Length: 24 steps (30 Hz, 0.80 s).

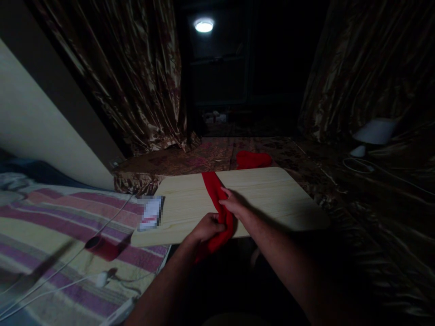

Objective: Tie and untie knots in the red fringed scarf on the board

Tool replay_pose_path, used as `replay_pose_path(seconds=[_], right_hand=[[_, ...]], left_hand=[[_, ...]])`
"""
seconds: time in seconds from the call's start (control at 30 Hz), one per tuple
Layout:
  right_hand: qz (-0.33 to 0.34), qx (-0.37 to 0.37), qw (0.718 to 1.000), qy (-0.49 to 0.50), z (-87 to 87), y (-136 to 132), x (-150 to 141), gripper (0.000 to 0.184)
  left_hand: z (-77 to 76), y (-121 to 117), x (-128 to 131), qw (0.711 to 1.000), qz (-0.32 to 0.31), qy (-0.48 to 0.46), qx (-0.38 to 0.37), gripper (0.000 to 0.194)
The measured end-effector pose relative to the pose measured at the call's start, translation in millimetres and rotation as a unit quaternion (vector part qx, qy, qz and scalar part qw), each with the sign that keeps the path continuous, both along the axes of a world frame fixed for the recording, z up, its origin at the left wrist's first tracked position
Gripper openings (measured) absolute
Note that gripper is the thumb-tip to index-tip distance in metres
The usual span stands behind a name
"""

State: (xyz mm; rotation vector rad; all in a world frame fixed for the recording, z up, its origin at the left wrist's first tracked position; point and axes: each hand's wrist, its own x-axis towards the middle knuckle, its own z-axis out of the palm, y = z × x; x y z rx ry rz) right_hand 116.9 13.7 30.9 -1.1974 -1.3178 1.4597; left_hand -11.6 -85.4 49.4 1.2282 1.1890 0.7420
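Note:
A long red scarf [213,186] lies folded into a narrow band across the pale wooden table [272,194], running from the far edge down over the near edge. My left hand [209,225] is closed on the scarf near the table's front, thumb and fingers pinching it. Just above and to the right, my right hand [233,203] grips the band's right side between thumb and fingers. The scarf's lower end hangs below the table edge into shadow. More red cloth [253,159] shows beyond the far edge; whether it joins the scarf I cannot tell.
A blurred white packet [151,213] lies at the table's left end. On the striped bedding [68,244] to the left are a dark red object [105,248], white cables and a plug [101,279]. A lamp [375,131] stands at right; curtains [146,81] flank a dark window.

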Motion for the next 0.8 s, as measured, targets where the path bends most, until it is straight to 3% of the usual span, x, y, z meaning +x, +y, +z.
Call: replay_pose_path(seconds=[0.3, 0.57, 0.8], right_hand=[[0.037, -0.022, 0.997, 0.066, 9.0, -2, 10, 0.073], [0.047, -0.048, 0.987, 0.144, 11.0, -4, 12, 0.073], [0.079, -0.087, 0.977, 0.176, 20.8, -5, 15, 0.074]], left_hand=[[12.6, -18, -8, 0.995, -0.091, -0.022, 0.019, 0.020], [16.5, -40, -6, 0.966, -0.138, -0.211, -0.058, 0.039], [13.1, -54, -23, 0.921, -0.334, -0.170, -0.107, 0.043]])
